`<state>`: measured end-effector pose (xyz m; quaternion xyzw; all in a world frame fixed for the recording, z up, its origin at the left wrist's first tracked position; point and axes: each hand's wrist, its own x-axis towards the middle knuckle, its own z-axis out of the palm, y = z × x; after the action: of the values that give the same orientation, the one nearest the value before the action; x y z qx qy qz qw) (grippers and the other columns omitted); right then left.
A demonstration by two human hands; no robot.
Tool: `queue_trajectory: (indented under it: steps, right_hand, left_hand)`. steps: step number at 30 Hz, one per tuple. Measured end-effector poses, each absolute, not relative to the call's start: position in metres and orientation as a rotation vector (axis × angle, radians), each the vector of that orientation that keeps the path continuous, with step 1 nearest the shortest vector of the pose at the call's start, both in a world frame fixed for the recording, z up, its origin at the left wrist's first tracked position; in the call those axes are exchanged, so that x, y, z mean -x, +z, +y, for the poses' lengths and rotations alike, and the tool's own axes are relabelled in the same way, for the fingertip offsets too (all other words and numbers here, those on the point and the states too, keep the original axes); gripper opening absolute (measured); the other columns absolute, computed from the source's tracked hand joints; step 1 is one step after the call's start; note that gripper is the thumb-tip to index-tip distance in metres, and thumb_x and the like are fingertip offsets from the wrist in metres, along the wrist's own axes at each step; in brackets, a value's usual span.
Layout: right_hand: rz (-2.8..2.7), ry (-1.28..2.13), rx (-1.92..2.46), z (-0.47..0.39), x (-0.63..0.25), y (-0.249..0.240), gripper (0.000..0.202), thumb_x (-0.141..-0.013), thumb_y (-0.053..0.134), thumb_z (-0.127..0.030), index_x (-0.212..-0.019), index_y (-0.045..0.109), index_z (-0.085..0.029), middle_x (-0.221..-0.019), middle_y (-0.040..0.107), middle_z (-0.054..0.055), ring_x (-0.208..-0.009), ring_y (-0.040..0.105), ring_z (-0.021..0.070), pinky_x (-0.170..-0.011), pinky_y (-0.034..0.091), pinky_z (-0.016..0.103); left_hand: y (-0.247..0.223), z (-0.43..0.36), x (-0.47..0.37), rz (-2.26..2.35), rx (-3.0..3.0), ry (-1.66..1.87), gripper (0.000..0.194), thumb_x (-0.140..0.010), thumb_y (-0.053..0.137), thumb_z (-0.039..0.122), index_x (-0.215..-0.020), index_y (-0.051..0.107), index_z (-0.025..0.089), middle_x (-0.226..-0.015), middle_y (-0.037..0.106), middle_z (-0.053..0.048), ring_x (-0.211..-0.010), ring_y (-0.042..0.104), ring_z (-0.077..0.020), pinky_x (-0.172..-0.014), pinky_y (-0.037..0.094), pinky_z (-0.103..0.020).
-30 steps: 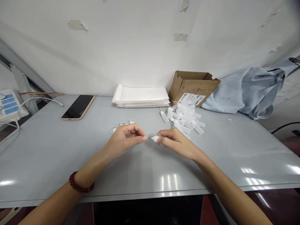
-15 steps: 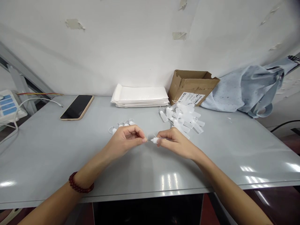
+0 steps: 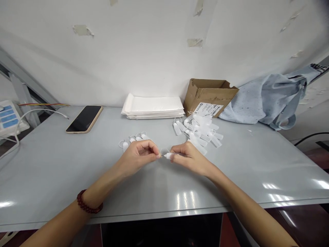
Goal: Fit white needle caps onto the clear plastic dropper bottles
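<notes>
My right hand (image 3: 189,156) is closed on a small white bottle (image 3: 168,156), its pointed tip turned left. Facing it, my left hand (image 3: 141,155) pinches a thin piece at the bottle's tip; its details are too small to tell. Beyond my left hand, several white bottles with looped caps (image 3: 125,145) lie in a row. Behind my right hand, a loose pile of translucent white bottles (image 3: 202,132) rests on the grey table (image 3: 64,171).
At the back stand a stack of white envelopes (image 3: 154,107) and an open cardboard box (image 3: 210,97). Pale blue cloth (image 3: 252,99) lies at the right. A phone (image 3: 84,119), a white cable (image 3: 38,109) and a power strip (image 3: 9,118) are at the left.
My right hand and the bottle have shifted very slightly left. My left hand keeps its pinch at the tip. The view has tilted a little.
</notes>
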<state>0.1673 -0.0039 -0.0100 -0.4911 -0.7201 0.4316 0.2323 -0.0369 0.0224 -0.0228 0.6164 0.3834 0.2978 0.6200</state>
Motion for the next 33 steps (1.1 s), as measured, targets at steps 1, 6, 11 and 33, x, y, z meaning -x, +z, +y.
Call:
queue_trajectory:
  steps: [1, 6, 11, 33]
  right_hand:
    - [-1.973, 1.182, 1.347, -0.0039, -0.1671, -0.0102, 0.025, -0.081, 0.050, -0.025, -0.059, 0.054, -0.015, -0.051, 0.027, -0.007, -0.049, 0.025, 0.0071, -0.047, 0.019, 0.025]
    - [-1.909, 1.173, 1.317, -0.0050, -0.1670, -0.0078, 0.026, -0.083, 0.049, -0.027, -0.061, 0.056, -0.014, -0.052, 0.033, -0.006, -0.051, 0.030, 0.0077, -0.048, 0.023, 0.024]
    - [-1.839, 1.130, 1.359, -0.0049, -0.1686, -0.0056, 0.029, -0.084, 0.048, -0.031, -0.063, 0.056, -0.015, -0.053, 0.032, -0.006, -0.051, 0.030, 0.0081, -0.049, 0.023, 0.024]
    - [-1.871, 1.103, 1.378, -0.0063, -0.1619, -0.0137, 0.022, -0.079, 0.047, -0.026, -0.060, 0.051, -0.016, -0.052, 0.030, -0.006, -0.051, 0.028, 0.0080, -0.048, 0.021, 0.024]
  left_hand:
    - [-0.0231, 0.0223, 0.0369, 0.886, -1.423, 0.683, 0.012, -0.076, 0.068, 0.027, -0.072, 0.061, 0.017, -0.072, 0.059, 0.000, -0.069, 0.053, -0.0128, -0.064, 0.043, -0.025]
    - [-0.0221, 0.0215, 0.0374, 0.895, -1.408, 0.728, 0.014, -0.079, 0.068, 0.031, -0.079, 0.062, 0.019, -0.077, 0.058, 0.001, -0.074, 0.054, -0.0124, -0.069, 0.042, -0.024]
    - [-0.0200, 0.0216, 0.0374, 0.942, -1.425, 0.749, 0.019, -0.085, 0.059, 0.038, -0.083, 0.067, 0.020, -0.080, 0.063, 0.000, -0.079, 0.054, -0.0135, -0.078, 0.042, -0.026]
    - [-0.0201, 0.0186, 0.0342, 1.036, -1.577, 0.687, 0.023, -0.080, 0.062, 0.039, -0.073, 0.067, 0.018, -0.072, 0.064, -0.001, -0.072, 0.057, -0.0153, -0.070, 0.045, -0.026]
